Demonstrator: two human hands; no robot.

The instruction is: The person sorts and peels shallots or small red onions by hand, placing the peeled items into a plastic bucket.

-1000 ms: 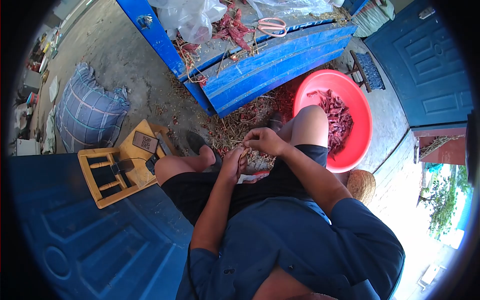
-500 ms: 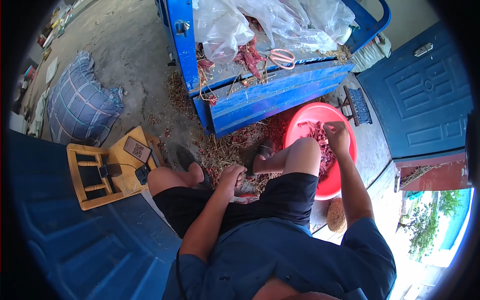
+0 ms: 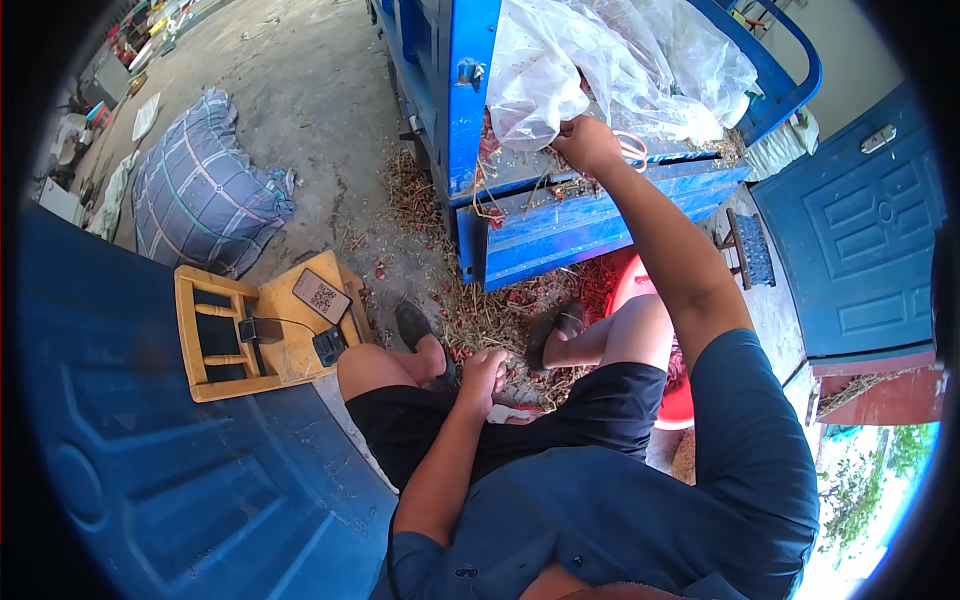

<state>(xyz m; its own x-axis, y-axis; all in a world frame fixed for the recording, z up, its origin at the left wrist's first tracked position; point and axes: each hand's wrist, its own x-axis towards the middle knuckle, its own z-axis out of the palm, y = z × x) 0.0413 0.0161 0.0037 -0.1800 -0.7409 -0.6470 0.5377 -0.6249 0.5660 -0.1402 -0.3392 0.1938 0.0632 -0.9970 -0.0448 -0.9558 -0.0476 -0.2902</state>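
My right hand (image 3: 591,146) reaches onto the tail of a blue cargo bed (image 3: 560,240), at the edge of a clear plastic sheet (image 3: 535,95). Its fingers are bent down over dried red pods that look like chili peppers (image 3: 570,187); what lies between them is hidden. Pink-handled scissors (image 3: 632,150) lie beside this hand, partly behind the wrist. Above my lap, my left hand (image 3: 484,380) is closed with curled fingers, and its contents do not show. A red basin (image 3: 676,405) with red pods stands by my right leg, largely covered by my arm and knee.
Stalks and red scraps (image 3: 490,315) litter the floor around my feet. A wooden chair (image 3: 275,365) on the left carries a phone-like object with a QR code (image 3: 322,296). Behind it sits a stuffed plaid sack (image 3: 205,190). A small stool (image 3: 752,250) stands near the blue door (image 3: 860,220).
My right hand has moved from above the red basin up to the pods on the cargo bed. The left hand stays closed above my lap. The view has shifted leftward.
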